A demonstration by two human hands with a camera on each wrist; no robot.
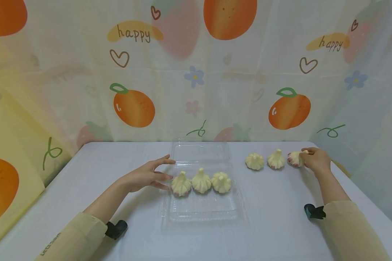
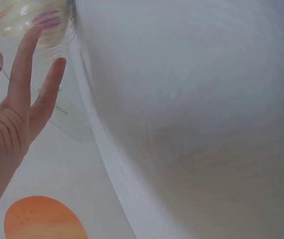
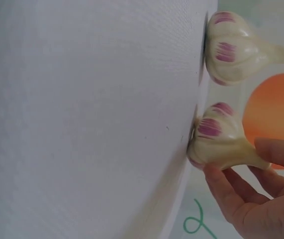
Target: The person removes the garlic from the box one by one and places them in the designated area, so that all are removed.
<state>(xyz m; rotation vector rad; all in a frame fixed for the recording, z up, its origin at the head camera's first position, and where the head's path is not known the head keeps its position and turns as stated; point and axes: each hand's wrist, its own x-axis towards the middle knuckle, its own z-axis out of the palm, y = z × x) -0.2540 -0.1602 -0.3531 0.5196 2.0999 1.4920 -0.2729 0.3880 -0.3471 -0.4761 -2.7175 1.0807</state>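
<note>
Right of the box (image 1: 202,217), right hand (image 1: 317,160) pinches the far-right garlic (image 1: 293,158) by its neck, tilted — smooth taper could slip. Left hand (image 1: 146,178) by the box's left edge, fingers spread — a bump could skid light plastic, jostling three bulbs (image 1: 201,182) inside.

Clear, shiny plastic box (image 1: 200,216) before you
The garlic bulbs (image 1: 201,184) inside it and to its right look smooth and glossy; your white tabletop (image 1: 277,206) beneath it looks matt, finely grained; the printed sheet (image 1: 173,87) behind it resembles thin, lightly creased cloth.
</note>
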